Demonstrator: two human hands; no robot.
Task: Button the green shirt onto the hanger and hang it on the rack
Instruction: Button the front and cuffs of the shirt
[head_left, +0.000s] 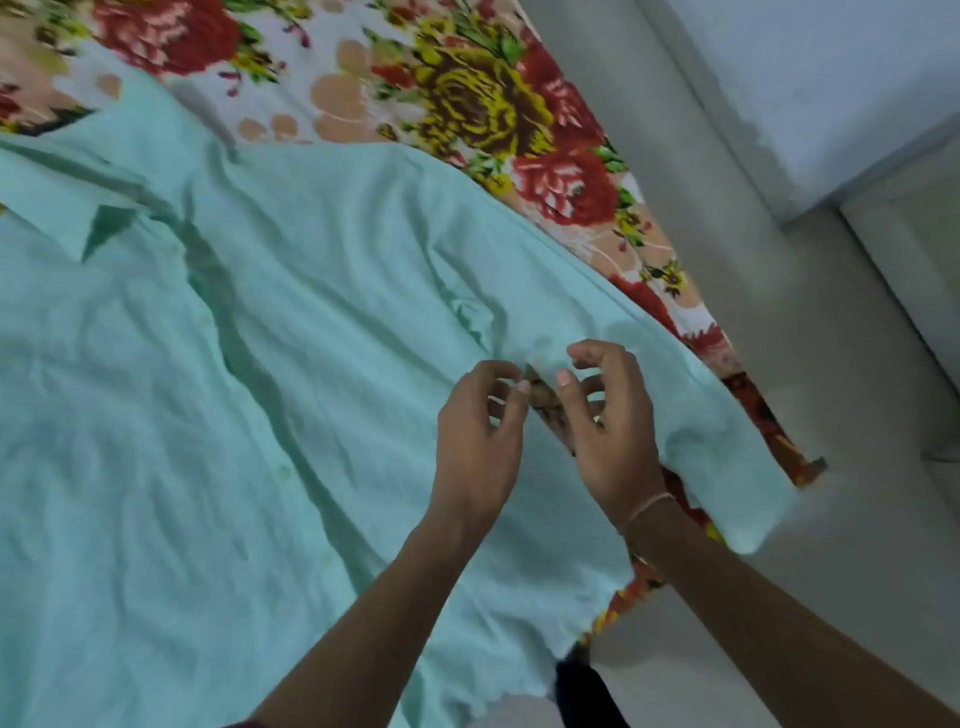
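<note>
1. Green shirt (218, 364) lies flat across the floral bedsheet (467, 104), its button line running ten to four o'clock.
2. Left hand (480, 441) and right hand (610, 431) each pinch an edge at that line's four o'clock end, equally near.
</note>
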